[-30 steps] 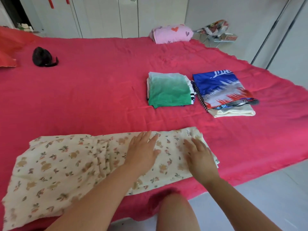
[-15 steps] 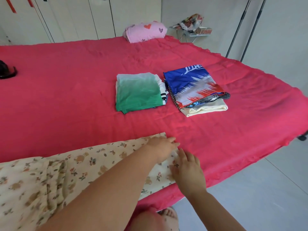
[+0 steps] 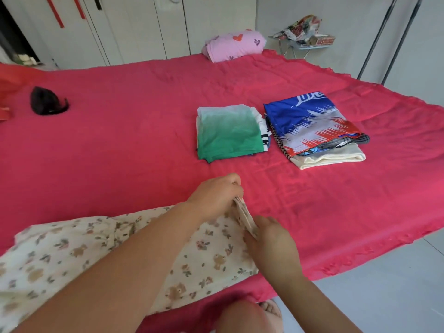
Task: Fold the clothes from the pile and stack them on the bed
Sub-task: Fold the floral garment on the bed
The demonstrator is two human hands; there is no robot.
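Note:
A cream floral garment lies stretched along the near edge of the red bed. My left hand pinches the far corner of its right end. My right hand grips the near corner of the same end, and the edge between the two hands is lifted off the bed. Two stacks of folded clothes sit further back on the bed: one topped by a green and white top, the other by a blue, white and red garment.
A black object lies at the bed's far left. A pink pillow with hearts rests at the far edge. A small rack with papers stands behind it. White cupboard doors line the back wall. Grey floor lies right of the bed.
My hands slid from the flat of the garment to its right end, took hold of its corners and raised the edge. The view swung right, then back left.

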